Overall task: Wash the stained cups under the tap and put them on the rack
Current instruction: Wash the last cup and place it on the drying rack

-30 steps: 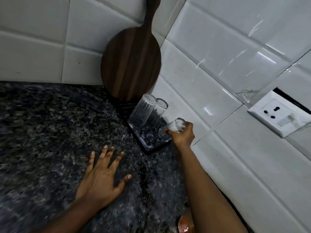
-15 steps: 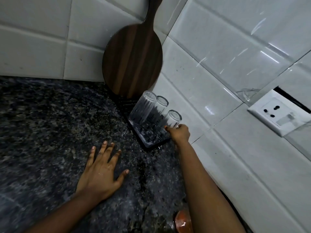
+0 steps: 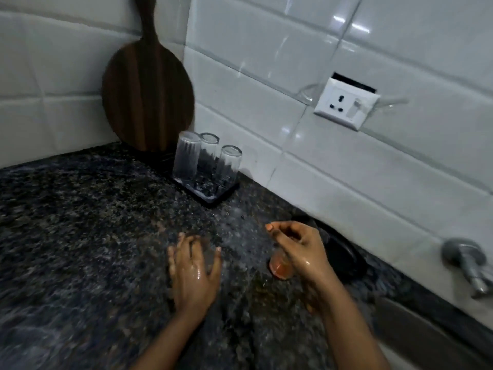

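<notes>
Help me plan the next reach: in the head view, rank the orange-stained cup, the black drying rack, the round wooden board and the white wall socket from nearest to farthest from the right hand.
1. Orange-stained cup: directly under the right hand.
2. Black drying rack: ahead, to the left.
3. White wall socket: up on the tiled wall.
4. Round wooden board: leaning in the far corner.

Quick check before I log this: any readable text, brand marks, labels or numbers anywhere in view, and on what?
None readable.
Wall socket: plain white plate, no print visible.
Three glasses on the rack: clear, unmarked.
Cutting board: bare wood grain.
Tap: no marking visible; blurred.
</notes>
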Demonstrator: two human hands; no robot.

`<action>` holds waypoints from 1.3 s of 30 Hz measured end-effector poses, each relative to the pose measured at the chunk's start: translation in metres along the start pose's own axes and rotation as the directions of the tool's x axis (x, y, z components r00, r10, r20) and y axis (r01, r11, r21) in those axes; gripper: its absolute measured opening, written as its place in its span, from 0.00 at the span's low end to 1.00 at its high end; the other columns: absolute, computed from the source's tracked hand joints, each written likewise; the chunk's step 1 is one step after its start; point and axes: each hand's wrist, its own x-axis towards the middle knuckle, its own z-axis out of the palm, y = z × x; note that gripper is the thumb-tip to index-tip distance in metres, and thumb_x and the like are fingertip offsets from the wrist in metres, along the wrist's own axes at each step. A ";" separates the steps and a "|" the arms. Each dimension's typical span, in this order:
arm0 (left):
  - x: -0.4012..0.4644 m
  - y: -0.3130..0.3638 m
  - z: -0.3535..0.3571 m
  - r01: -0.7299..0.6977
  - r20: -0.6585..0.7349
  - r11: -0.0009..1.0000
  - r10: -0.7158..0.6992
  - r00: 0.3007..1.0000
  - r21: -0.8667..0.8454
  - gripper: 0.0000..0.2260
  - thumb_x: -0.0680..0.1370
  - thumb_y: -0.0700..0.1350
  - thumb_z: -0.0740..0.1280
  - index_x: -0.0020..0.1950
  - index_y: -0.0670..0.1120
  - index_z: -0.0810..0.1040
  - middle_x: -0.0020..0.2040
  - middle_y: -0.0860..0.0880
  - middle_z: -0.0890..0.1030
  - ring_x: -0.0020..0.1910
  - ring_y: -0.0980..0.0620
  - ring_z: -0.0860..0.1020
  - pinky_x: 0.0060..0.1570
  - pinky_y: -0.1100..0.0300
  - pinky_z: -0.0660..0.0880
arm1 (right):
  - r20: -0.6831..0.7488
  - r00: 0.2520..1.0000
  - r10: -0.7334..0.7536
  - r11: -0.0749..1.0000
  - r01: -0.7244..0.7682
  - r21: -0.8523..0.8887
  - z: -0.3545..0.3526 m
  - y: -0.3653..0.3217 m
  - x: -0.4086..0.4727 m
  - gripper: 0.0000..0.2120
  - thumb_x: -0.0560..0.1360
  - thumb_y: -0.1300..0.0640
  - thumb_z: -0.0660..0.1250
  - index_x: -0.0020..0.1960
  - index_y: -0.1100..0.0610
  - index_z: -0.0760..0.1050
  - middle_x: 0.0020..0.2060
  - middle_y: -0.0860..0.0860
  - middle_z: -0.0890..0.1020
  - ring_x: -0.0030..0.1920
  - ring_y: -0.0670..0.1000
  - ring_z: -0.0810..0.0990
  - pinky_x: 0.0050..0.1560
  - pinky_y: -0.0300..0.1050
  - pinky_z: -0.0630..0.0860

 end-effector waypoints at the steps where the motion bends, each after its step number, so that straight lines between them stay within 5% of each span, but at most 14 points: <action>1: -0.011 0.013 0.007 -0.037 0.036 0.996 0.040 0.999 -0.085 0.21 0.76 0.51 0.65 0.61 0.37 0.74 0.66 0.37 0.72 0.71 0.40 0.65 0.71 0.47 0.58 | -0.034 0.999 0.032 0.999 -0.031 0.025 -0.011 0.010 -0.014 0.06 0.72 0.56 0.70 0.44 0.58 0.83 0.33 0.53 0.84 0.34 0.43 0.79 0.34 0.31 0.73; 3: -0.022 0.035 0.017 -0.089 0.175 0.970 0.130 0.976 -0.225 0.22 0.74 0.49 0.69 0.62 0.38 0.71 0.65 0.38 0.72 0.68 0.40 0.67 0.66 0.52 0.64 | -0.090 0.990 0.110 0.993 -0.105 0.056 -0.032 0.032 -0.038 0.07 0.73 0.60 0.69 0.46 0.63 0.82 0.29 0.51 0.81 0.27 0.41 0.76 0.32 0.34 0.73; 7: -0.007 0.072 0.049 -0.022 0.484 0.971 0.137 0.864 -0.237 0.44 0.67 0.56 0.74 0.73 0.38 0.56 0.72 0.39 0.61 0.72 0.42 0.60 0.70 0.55 0.60 | -0.138 0.952 0.272 0.961 -0.261 0.090 -0.072 0.070 -0.074 0.07 0.75 0.61 0.67 0.45 0.64 0.81 0.30 0.47 0.80 0.27 0.38 0.76 0.30 0.32 0.73; 11: 0.015 0.092 0.084 0.099 0.575 0.971 0.045 0.817 -0.217 0.57 0.60 0.57 0.78 0.75 0.40 0.45 0.75 0.39 0.57 0.74 0.42 0.58 0.71 0.54 0.59 | -0.200 0.923 0.330 0.943 -0.314 0.108 -0.092 0.090 -0.100 0.08 0.74 0.60 0.68 0.43 0.65 0.80 0.29 0.52 0.78 0.28 0.44 0.74 0.30 0.36 0.68; 15: 0.015 0.097 0.110 0.135 0.572 0.955 0.043 0.819 -0.265 0.42 0.60 0.49 0.80 0.69 0.44 0.63 0.64 0.41 0.76 0.63 0.42 0.74 0.61 0.51 0.73 | -0.183 0.906 0.381 0.923 -0.361 0.135 -0.103 0.094 -0.120 0.06 0.74 0.57 0.68 0.38 0.56 0.81 0.35 0.46 0.82 0.35 0.40 0.80 0.35 0.31 0.73; 19: -0.019 0.102 0.107 0.025 0.500 0.969 0.104 0.860 -0.245 0.29 0.61 0.46 0.79 0.58 0.45 0.73 0.54 0.44 0.82 0.53 0.44 0.79 0.49 0.58 0.73 | -0.181 0.916 0.358 0.933 -0.342 0.116 -0.124 0.097 -0.139 0.04 0.74 0.57 0.68 0.44 0.57 0.80 0.43 0.51 0.84 0.43 0.45 0.81 0.41 0.34 0.77; 22: -0.053 0.117 0.094 -0.035 0.566 0.942 0.230 0.792 -0.334 0.27 0.58 0.43 0.81 0.54 0.46 0.76 0.48 0.49 0.82 0.48 0.50 0.80 0.46 0.63 0.74 | -0.265 0.897 0.354 0.935 -0.334 0.116 -0.153 0.106 -0.157 0.07 0.73 0.56 0.69 0.49 0.58 0.79 0.45 0.57 0.83 0.47 0.53 0.82 0.48 0.46 0.78; 25: -0.086 0.139 0.076 -0.126 0.600 0.905 0.367 0.711 -0.405 0.26 0.56 0.43 0.81 0.52 0.47 0.78 0.43 0.54 0.81 0.42 0.56 0.78 0.40 0.72 0.72 | -0.338 0.872 0.354 0.935 -0.339 0.104 -0.190 0.124 -0.172 0.11 0.72 0.57 0.70 0.52 0.61 0.78 0.45 0.61 0.83 0.46 0.57 0.82 0.43 0.46 0.78; 27: -0.110 0.154 0.071 -0.169 0.604 0.893 0.411 0.683 -0.417 0.26 0.55 0.43 0.81 0.51 0.48 0.78 0.44 0.52 0.83 0.43 0.54 0.80 0.44 0.65 0.76 | -0.392 0.857 0.333 0.939 -0.341 0.052 -0.217 0.139 -0.176 0.13 0.71 0.57 0.71 0.53 0.61 0.78 0.42 0.58 0.83 0.43 0.55 0.82 0.43 0.45 0.77; 33: -0.170 0.195 0.083 -0.123 0.605 0.904 0.370 0.705 -0.410 0.28 0.55 0.43 0.82 0.52 0.45 0.79 0.47 0.47 0.84 0.46 0.49 0.82 0.50 0.51 0.79 | -0.535 0.816 0.220 0.945 -0.313 -0.090 -0.290 0.188 -0.158 0.16 0.68 0.60 0.74 0.53 0.60 0.75 0.40 0.56 0.82 0.42 0.53 0.81 0.48 0.46 0.78; 39: -0.214 0.240 0.101 -0.130 0.606 0.922 0.342 0.718 -0.365 0.28 0.54 0.43 0.83 0.52 0.46 0.78 0.46 0.48 0.84 0.46 0.52 0.81 0.49 0.56 0.79 | -0.483 0.870 0.099 0.922 -0.263 -0.284 -0.325 0.216 -0.130 0.25 0.68 0.58 0.75 0.61 0.60 0.71 0.42 0.53 0.78 0.44 0.54 0.79 0.51 0.51 0.77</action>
